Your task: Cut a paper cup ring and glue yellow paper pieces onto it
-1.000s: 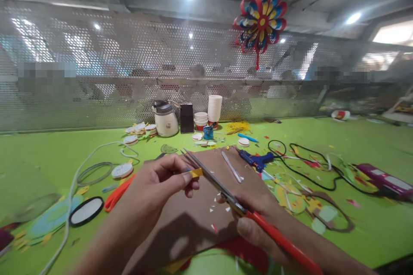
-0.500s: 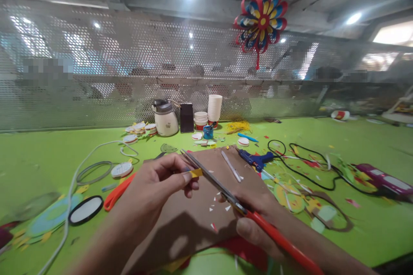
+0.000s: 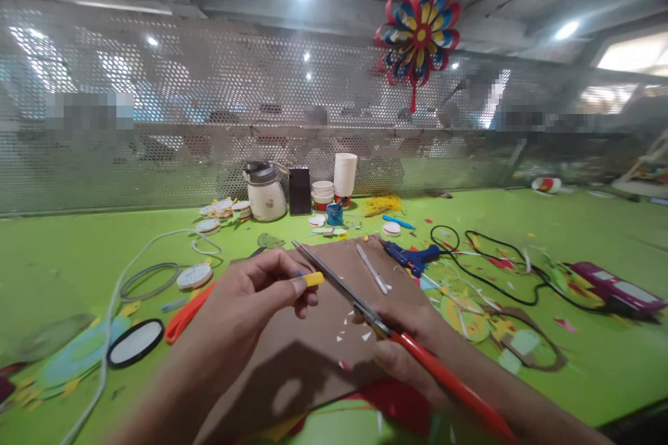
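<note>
Between the thumb and fingers of my left hand (image 3: 271, 288) is a small yellow paper strip (image 3: 313, 279), its free end pointing right. My right hand (image 3: 404, 341) grips a pair of scissors (image 3: 349, 295) with long metal blades and red-orange handles. The blades lie close together and point up and left, just beside the strip's free end. Both hands are above a brown board (image 3: 292, 354), where small white paper scraps (image 3: 367, 336) are scattered. A white pen (image 3: 371, 269) lies on the board beyond the scissors.
A blue glue gun (image 3: 412, 257) with a black cord rests right of the board. Left are an orange-handled tool (image 3: 188, 316), a black-rimmed oval (image 3: 136, 343) and a white cable (image 3: 107, 334). Behind stand a white jug (image 3: 266, 196), a phone (image 3: 299, 191) and paper cups (image 3: 345, 174).
The yellow strip has turned slightly and now shows a brighter, broader face. The scissor blades look closer together. Both hands stay in nearly the same place.
</note>
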The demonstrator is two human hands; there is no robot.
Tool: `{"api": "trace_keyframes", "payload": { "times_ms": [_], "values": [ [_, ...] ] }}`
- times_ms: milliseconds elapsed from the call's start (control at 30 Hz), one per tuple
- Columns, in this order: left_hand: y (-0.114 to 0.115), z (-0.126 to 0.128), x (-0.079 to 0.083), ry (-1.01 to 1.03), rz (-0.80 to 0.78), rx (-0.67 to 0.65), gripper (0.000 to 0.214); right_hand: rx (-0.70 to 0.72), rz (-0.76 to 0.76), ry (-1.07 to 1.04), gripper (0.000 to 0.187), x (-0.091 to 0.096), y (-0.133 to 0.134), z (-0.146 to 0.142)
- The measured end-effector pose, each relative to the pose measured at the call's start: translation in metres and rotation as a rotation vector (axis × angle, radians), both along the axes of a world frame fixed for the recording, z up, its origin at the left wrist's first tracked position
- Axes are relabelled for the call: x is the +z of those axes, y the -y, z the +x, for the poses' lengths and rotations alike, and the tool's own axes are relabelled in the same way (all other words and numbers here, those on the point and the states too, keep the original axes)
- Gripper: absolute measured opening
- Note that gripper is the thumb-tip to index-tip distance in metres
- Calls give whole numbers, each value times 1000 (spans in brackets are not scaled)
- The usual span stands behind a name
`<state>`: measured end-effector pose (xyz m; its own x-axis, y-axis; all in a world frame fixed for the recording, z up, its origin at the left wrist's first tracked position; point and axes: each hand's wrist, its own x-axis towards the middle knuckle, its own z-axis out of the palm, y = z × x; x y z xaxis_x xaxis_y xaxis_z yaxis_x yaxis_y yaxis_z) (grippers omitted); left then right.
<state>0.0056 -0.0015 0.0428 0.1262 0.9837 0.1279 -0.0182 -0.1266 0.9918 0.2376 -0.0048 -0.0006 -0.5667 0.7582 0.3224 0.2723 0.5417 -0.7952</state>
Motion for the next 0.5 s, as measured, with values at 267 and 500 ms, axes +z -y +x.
{"api": "trace_keyframes", "payload": {
  "times_ms": [267,500],
  "values": [
    [0,4,-4,-53,20,39,11,-61,-242,-210,37,-1,0,-7],
    [8,36,-19,8,-297,-45,19,-123,-234,-470,34,-2,-2,-10]
  ]
}}
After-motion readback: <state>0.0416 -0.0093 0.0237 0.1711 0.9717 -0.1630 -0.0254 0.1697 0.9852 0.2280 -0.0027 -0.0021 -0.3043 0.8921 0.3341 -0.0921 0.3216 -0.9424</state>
